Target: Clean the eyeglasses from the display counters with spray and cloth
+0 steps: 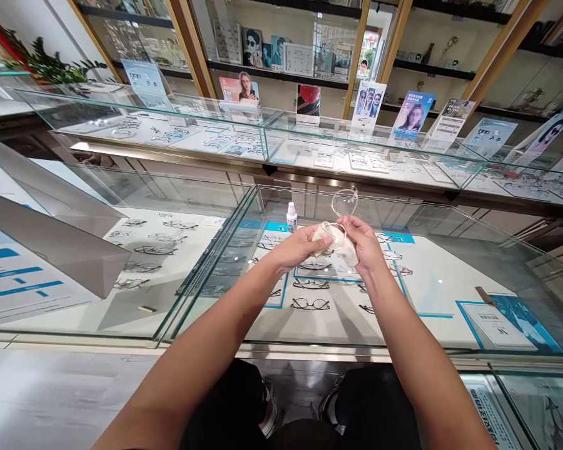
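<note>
Both of my hands are together over the glass display case, near the middle of the head view. My left hand point(304, 245) is closed on a pale cream cloth point(348, 252), its thumb pressing on top. My right hand point(362, 240) pinches thin-framed glasses point(336, 226) beside the cloth; part of the frame is hidden by cloth and fingers. Just beyond my fingers, a clear curved piece point(344, 203) shows above the glass, and I cannot tell whether it belongs to the glasses. A small white bottle point(291, 219) stands upright on the glass, beyond my left hand.
Several glasses point(310, 304) lie inside the glass case point(309, 345) under my hands. White folded cards point(37, 262) stand at the left. Farther back are another glass counter point(244, 164) with upright cards point(368, 107) and wall shelves point(281, 74).
</note>
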Available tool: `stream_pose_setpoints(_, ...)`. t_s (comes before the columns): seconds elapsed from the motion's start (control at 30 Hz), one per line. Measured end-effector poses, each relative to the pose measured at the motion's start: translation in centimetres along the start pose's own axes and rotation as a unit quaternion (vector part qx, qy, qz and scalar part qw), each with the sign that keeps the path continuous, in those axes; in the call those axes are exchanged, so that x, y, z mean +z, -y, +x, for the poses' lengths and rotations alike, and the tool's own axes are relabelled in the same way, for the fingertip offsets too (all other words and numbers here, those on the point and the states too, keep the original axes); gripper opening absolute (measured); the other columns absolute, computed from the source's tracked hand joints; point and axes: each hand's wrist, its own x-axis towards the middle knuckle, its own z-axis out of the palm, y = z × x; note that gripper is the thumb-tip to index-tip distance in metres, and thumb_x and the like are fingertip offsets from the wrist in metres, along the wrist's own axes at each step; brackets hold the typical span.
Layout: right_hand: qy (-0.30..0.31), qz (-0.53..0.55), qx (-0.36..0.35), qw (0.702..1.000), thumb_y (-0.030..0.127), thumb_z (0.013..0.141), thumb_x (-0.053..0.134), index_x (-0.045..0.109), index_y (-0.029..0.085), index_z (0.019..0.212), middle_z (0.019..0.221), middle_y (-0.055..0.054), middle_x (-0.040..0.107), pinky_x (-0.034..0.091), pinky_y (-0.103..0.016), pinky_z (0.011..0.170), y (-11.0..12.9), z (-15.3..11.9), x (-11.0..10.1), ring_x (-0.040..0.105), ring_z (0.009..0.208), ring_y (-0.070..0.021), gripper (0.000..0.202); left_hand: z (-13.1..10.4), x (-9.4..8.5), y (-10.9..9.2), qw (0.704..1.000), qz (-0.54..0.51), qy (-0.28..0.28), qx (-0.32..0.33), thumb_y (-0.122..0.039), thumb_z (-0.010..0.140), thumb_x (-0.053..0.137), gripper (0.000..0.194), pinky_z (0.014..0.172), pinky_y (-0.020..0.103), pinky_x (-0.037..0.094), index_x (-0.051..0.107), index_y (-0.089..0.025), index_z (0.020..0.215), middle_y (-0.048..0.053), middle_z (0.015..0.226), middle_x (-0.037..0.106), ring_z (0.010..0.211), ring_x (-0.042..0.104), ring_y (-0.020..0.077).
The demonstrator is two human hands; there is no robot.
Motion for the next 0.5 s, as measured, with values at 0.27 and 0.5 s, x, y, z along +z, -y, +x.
stream_pose_setpoints(0.27,0.028,-0.012,0.014,0.999,0.060,0.065,0.093,0.075,0.023,0.079,0.078,0.000,0.072,0.052,-0.030,0.064,-0.2,-0.6,0.7,0.060,0.065,-0.0152,0.043,-0.1,1.2,0.4,1.000,-0.009,-0.015,-0.001,-0.048,0.069,0.096,0.055,0.070,0.026,0.038,0.071,-0.015,0.105,0.001,0.085,0.065,0.074,0.054,0.0121)
stream_pose_setpoints(0.5,0.057,0.036,0.014,0.998,0.052,0.071,0.094,0.078,0.023,0.080,0.076,0.002,0.068,0.048,-0.023,0.059,-0.6,-0.7,0.9,0.057,0.064,-0.0106,0.034,0.0,2.2,0.5,0.997,0.009,-0.072,0.024,-0.055,0.072,0.091,0.049,0.066,0.025,0.035,0.065,-0.014,0.083,-0.002,0.074,0.059,0.067,0.048,0.0106)
